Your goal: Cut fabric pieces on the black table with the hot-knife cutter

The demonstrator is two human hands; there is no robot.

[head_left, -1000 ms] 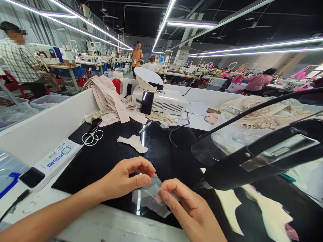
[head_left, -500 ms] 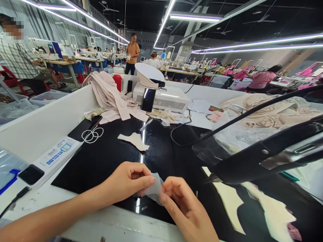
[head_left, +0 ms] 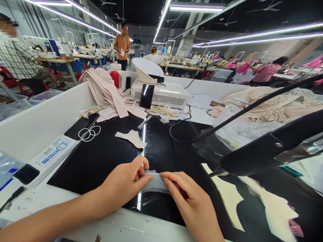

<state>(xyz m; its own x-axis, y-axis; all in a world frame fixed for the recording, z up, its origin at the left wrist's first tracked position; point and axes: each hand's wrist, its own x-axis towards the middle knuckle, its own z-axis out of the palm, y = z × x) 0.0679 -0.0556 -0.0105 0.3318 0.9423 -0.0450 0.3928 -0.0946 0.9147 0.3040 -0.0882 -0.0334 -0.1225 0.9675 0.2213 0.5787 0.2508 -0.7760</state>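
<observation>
Between left hand [head_left: 126, 183] and right hand [head_left: 191, 198] stretches translucent film [head_left: 156, 183] (flatter now).

A person's bare hands work close together without touching, backs turned upward. The left forearm [head_left: 68, 208], uncovered, slants in from the lower left corner to a nearly straight wrist; the left hand [head_left: 123, 181] arches its forefinger above an extended thumb. The right hand [head_left: 191, 198], rising from the bottom edge, points inward, thumb and forefinger drawn together in a pinch.
</observation>
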